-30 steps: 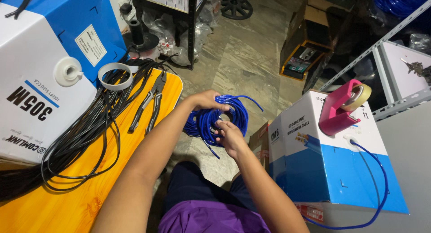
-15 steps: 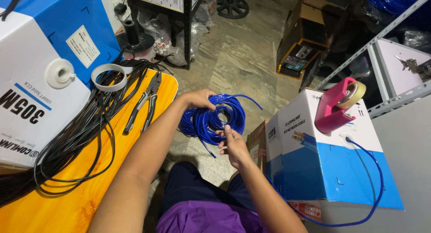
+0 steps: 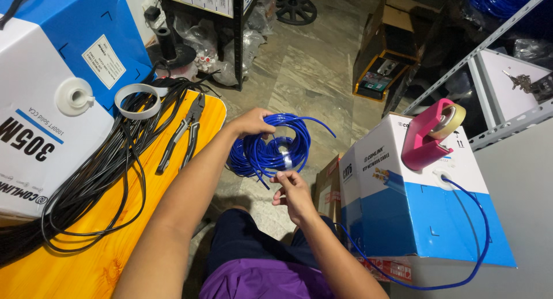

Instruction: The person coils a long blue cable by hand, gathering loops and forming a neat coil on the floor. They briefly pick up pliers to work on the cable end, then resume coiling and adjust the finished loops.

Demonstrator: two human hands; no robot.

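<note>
Head view, looking down over the person's lap. Left hand point(image 3: 253, 123) is closed around the upper left edge of a coil of blue cable point(image 3: 271, 149), its grip wrapped on the bundled loops. Right hand point(image 3: 292, 190) sits just below the coil, thumb and fingertips pinched on a short piece of clear tape point(image 3: 283, 158) that crosses the loops on the coil's lower right side. The coil is held in the air between the two hands, above the floor and over the knees, between the desk on the left and a carton on the right. One loose blue end arcs out from the coil's top toward the right.

Orange desk point(image 3: 86, 264) on the left carries a bundle of black cable point(image 3: 98, 184), a pair of pliers point(image 3: 184, 132) and a white tape roll point(image 3: 137, 100). A large blue and white carton point(image 3: 57, 74) stands behind them, partly on the desk.

On the right, a second blue and white cable box point(image 3: 420, 201) stands on the floor, with a pink tape dispenser point(image 3: 429, 135) resting on its top. A blue cable strand point(image 3: 478, 241) leaves a hole in the box top, loops down its right side and runs under the right forearm.
</note>
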